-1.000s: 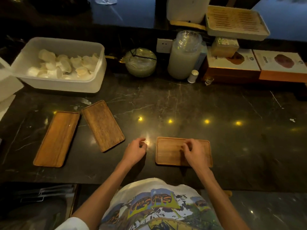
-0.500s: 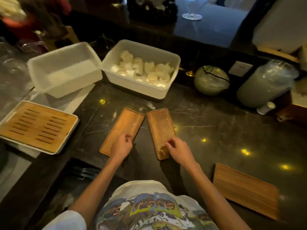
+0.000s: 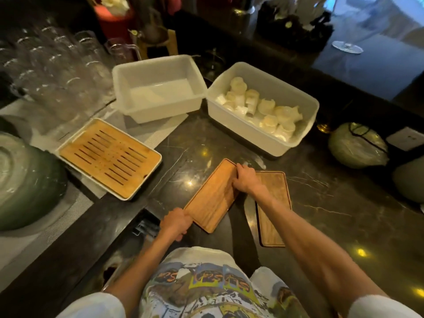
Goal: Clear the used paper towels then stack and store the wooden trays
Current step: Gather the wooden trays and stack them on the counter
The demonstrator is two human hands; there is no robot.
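While no towels lay on either tray, the left hand (image 3: 176, 222) and right hand (image 3: 244, 179) gripped the lighter tray (image 3: 212, 198), seemingly lifted, left of the darker tray (image 3: 273, 203) (stacking unfinished, storing ahead).

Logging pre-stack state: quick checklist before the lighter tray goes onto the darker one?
1. Left hand gripping the near end of the lighter tray: ok.
2. Right hand gripping its far right edge: ok.
3. Lighter tray lifted off the counter: cannot tell; it looks tilted.
4. Darker tray flat on the counter with nothing on the part that shows: ok; the right forearm hides a strip of it.
5. Trays lined up for stacking: not ok; the lighter one sits at an angle to the darker one.
6. Used paper towels off the trays: ok; none shows on either.
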